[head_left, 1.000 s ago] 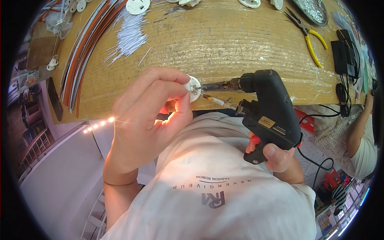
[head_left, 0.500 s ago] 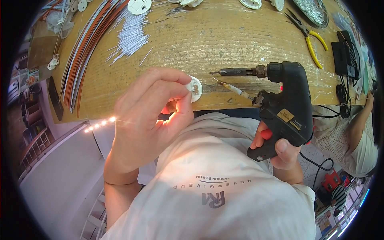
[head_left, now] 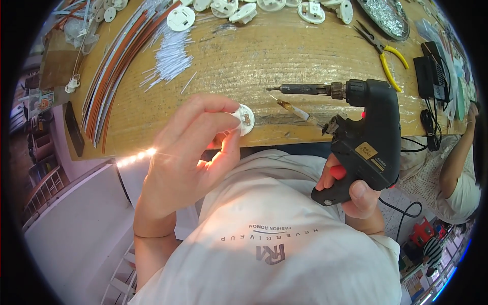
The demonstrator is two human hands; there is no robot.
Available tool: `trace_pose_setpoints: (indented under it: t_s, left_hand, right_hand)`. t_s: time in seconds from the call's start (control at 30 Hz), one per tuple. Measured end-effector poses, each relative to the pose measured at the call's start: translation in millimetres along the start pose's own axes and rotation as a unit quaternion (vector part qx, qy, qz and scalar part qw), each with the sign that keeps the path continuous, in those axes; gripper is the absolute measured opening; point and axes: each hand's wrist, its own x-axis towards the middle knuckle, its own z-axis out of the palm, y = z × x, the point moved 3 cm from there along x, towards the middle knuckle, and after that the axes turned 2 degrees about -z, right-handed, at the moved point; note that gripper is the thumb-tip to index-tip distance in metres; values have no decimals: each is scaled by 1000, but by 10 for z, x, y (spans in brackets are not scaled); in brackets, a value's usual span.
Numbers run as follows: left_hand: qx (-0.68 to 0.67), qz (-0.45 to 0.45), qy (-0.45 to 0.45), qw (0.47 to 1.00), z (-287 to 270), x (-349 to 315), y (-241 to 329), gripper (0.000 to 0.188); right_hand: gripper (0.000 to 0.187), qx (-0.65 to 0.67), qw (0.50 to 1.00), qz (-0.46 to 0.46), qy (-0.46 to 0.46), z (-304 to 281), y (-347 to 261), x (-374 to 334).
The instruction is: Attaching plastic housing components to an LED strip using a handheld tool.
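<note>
My left hand (head_left: 193,147) pinches a small round white plastic part (head_left: 247,121) between thumb and fingers, near the table's front edge. A copper-coloured contact shows on its face. Warm light glows between these fingers, and a row of small lit lamps (head_left: 136,158) stretches left from behind the hand; whether it joins the part is hidden. In my right hand (head_left: 351,190) is a black soldering gun (head_left: 368,137) with a red trigger, gripped by its handle. Its tip (head_left: 272,89) points left, a little apart from the white part. Below that tip sits a thin feed nozzle (head_left: 292,108).
Long orange and white strips (head_left: 114,66) and a pile of short white wires (head_left: 173,58) lie at left. White round parts (head_left: 181,18) line the far side. Yellow-handled pliers (head_left: 384,53), a metal tray (head_left: 389,18) and a black adapter (head_left: 429,76) are at right, beside another person's arm (head_left: 457,152).
The view has shifted slightly, bringing more of the table's far side in. My left hand still pinches the white part, and my right still grips the soldering gun.
</note>
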Motion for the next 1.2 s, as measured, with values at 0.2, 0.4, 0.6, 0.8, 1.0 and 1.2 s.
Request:
trace_pose_setpoints:
  t_s: [0.2,0.4,0.6,0.8,1.0,1.2]
  left_hand:
    - [19,28,-10,999,-129,-39,-41,35]
    - [66,50,73,994,-198,-302,-149,42]
    - [228,79,94,966,11,-595,-39,25]
    - [294,57,81,951,-49,-465,-79,32]
    - [368,6,61,928,-217,-476,150,40]
    - [273,39,196,941,-330,-479,196,44]
  right_hand:
    - [57,10,1000,-16,-19,87,-102,109]
    - [61,21,997,-68,6,140,-146,288]
    - [65,32,996,-82,7,179,-157,421]
    - [62,28,996,-85,23,181,-125,407]
    - [60,45,994,-93,25,138,-83,420]
    - [58,43,993,-109,8,102,-67,430]
